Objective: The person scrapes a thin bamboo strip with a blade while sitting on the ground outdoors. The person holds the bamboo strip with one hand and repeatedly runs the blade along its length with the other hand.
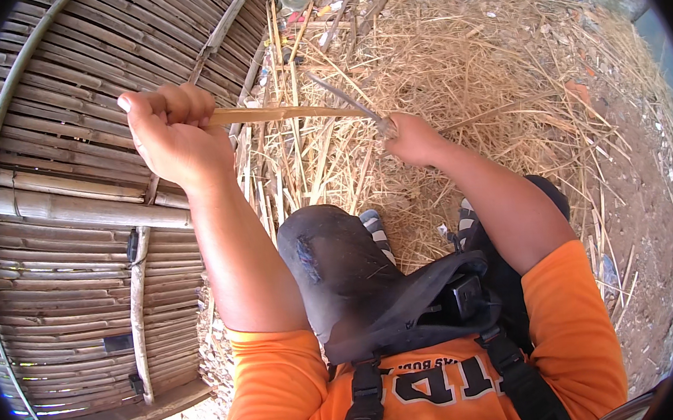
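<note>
The head view looks down on a person in an orange shirt (pixel 288 390) sitting over a ground covered in dry straw (pixel 483 61). The left hand (pixel 174 136) is raised in front of the chest, its fingers (pixel 175 104) curled tight in a fist around the near end of a thin, pale bamboo strip (pixel 280 113). The strip runs nearly level from that fist toward the right hand (pixel 414 139), which is lower and farther out over the straw. The right hand is closed around the handle of a knife (pixel 347 97) (the handle itself is hidden in the grip), and the grey blade slants up and to the left from it, its lower part meeting the far end of the strip just beside the right hand. Whether the blade cuts into the strip or only lies against it cannot be told.

Below the hands, a knee in dark trousers (pixel 341 265) rises toward the camera, and two striped sandals (pixel 376 230) rest on the straw past it. A black chest harness (pixel 457 303) with straps crosses the shirt. To the person's left stands a panel of bamboo slats (pixel 56 114) bound over thicker poles (pixel 56 204), and loose bamboo sticks (pixel 282 47) lie in the straw just beside its edge.
</note>
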Motion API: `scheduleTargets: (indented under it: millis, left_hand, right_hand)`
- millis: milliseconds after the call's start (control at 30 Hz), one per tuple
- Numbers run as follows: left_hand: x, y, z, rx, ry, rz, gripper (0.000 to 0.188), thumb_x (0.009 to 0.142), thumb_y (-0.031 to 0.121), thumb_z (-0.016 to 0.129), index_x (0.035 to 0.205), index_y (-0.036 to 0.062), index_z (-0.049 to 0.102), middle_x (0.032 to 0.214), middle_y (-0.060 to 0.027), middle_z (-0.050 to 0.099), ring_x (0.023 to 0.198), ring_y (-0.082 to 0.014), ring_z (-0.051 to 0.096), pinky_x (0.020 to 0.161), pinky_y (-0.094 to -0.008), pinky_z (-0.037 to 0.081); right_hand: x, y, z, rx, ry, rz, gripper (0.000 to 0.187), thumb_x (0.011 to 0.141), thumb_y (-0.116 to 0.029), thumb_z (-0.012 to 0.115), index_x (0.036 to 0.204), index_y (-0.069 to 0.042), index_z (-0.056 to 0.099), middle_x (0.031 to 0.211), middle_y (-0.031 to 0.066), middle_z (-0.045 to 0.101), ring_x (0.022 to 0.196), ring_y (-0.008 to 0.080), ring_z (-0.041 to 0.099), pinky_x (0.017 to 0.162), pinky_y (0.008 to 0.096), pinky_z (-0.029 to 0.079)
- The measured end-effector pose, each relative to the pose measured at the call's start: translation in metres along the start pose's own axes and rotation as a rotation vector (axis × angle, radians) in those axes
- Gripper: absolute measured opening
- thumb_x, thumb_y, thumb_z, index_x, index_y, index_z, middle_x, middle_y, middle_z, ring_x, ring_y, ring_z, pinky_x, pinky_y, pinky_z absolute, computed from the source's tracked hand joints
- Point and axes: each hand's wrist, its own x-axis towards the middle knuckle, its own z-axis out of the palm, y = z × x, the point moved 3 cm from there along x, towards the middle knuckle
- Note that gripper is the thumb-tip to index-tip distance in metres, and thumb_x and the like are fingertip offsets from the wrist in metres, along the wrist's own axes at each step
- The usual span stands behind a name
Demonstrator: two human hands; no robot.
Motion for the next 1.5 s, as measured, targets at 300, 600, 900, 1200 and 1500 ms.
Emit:
scheduleTargets:
  millis: [300,600,900,1200,1500]
  left_hand:
    - [0.009,-0.005,-0.008,-0.009,0.064,-0.002,0.043,0.104,0.039,0.05,0.074,0.0136,0.032,0.061,0.0005,0.025,0.056,-0.0137,0.026,0.056,-0.0309,0.025]
    - [0.012,-0.002,-0.024,-0.068,0.026,-0.005,0.048,0.102,0.041,0.055,0.07,0.0157,0.029,0.061,0.001,0.022,0.056,-0.0133,0.024,0.055,-0.0296,0.023]
    - [0.004,0.0,-0.034,-0.109,-0.01,-0.015,0.054,0.1,0.043,0.057,0.065,0.0171,0.025,0.059,0.0021,0.019,0.054,-0.0131,0.02,0.054,-0.0302,0.018]
    - [0.003,0.006,-0.06,-0.09,0.081,0.014,0.055,0.102,0.045,0.054,0.065,0.0175,0.024,0.06,0.0012,0.02,0.057,-0.0137,0.024,0.056,-0.0302,0.023]
    - [-0.005,0.006,-0.06,-0.093,0.01,-0.001,0.057,0.103,0.046,0.054,0.064,0.0174,0.023,0.059,0.0026,0.019,0.055,-0.0117,0.02,0.053,-0.0292,0.018]
  right_hand:
    - [-0.016,-0.041,0.017,0.122,-0.014,-0.219,0.033,0.089,-0.019,0.067,0.112,-0.001,0.053,0.085,0.0161,0.064,0.075,0.0264,0.065,0.068,0.0413,0.051]
    - [0.007,0.005,0.021,0.029,-0.033,-0.099,0.032,0.088,-0.018,0.067,0.114,-0.003,0.056,0.087,0.0127,0.064,0.075,0.0255,0.065,0.069,0.0408,0.052]
    - [0.001,-0.015,0.041,0.16,-0.122,-0.027,0.041,0.088,-0.018,0.069,0.123,-0.002,0.055,0.086,0.0125,0.065,0.075,0.0221,0.065,0.07,0.0386,0.052]
    - [0.016,0.019,0.031,0.424,-0.164,0.191,0.032,0.092,-0.026,0.069,0.109,0.0,0.061,0.089,0.0157,0.067,0.086,0.0244,0.069,0.076,0.0419,0.055]
    - [0.021,0.046,0.037,0.281,-0.064,0.31,0.031,0.09,-0.027,0.072,0.099,0.001,0.062,0.085,0.0117,0.066,0.068,0.0191,0.066,0.059,0.0338,0.054]
